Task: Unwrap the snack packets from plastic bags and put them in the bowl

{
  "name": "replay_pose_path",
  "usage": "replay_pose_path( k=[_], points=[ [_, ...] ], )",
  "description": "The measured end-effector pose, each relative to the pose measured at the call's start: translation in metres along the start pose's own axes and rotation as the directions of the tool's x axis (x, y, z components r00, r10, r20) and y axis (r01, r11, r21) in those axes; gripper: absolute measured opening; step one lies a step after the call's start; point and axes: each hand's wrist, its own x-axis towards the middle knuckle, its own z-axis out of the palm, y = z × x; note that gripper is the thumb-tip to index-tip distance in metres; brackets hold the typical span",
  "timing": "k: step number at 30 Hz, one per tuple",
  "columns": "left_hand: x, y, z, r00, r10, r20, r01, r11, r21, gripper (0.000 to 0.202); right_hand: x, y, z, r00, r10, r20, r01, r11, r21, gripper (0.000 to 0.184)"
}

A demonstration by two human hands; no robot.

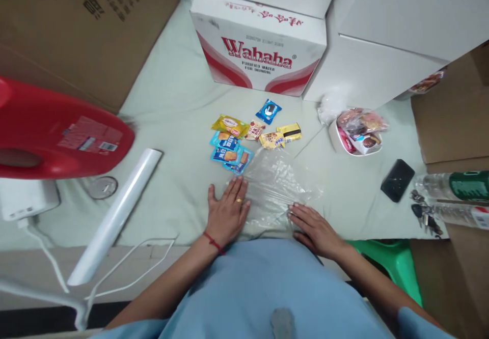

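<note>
Loosely unclenched, left hand [226,217] and right hand [318,230] touch a plastic bag [273,176] near the table edge [376,235].

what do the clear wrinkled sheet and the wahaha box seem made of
Clear wrinkled sheet: likely thin plastic, glossy, see-through with creases catching light. Wahaha box: probably printed cardboard, fairly matte, judging by flat panels and straight edges.

Clear plastic bag [278,176], perhaps whitish
</note>
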Motion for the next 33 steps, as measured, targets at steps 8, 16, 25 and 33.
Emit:
replay_pose_path(
  k=[8,16,25,33],
  points=[
    [-0.017,-0.012,-0.008,0.996,0.077,-0.047,-0.083,0.988,-0.130,0.035,0.043,0.019,-0.083,0.988,0.078,0.135,-0.118,0.939,0.324,0.026],
    [-0.026,-0.022,-0.001,0.986,0.143,-0.090,-0.150,0.986,-0.072,0.034,0.240,0.015,-0.102,0.989,0.141,-0.043,-0.145,0.985,-0.096,0.031],
    [-0.038,-0.013,-0.001,0.986,0.132,-0.099,-0.131,0.991,0.015,0.039,0.328,0.003,-0.073,0.987,0.060,-0.151,-0.085,0.983,-0.164,0.041],
    [-0.036,-0.010,-0.002,0.990,0.088,-0.112,-0.091,0.996,-0.019,0.042,0.167,0.003,-0.104,0.865,0.499,-0.049,-0.366,0.695,0.619,0.032]
  ],
)
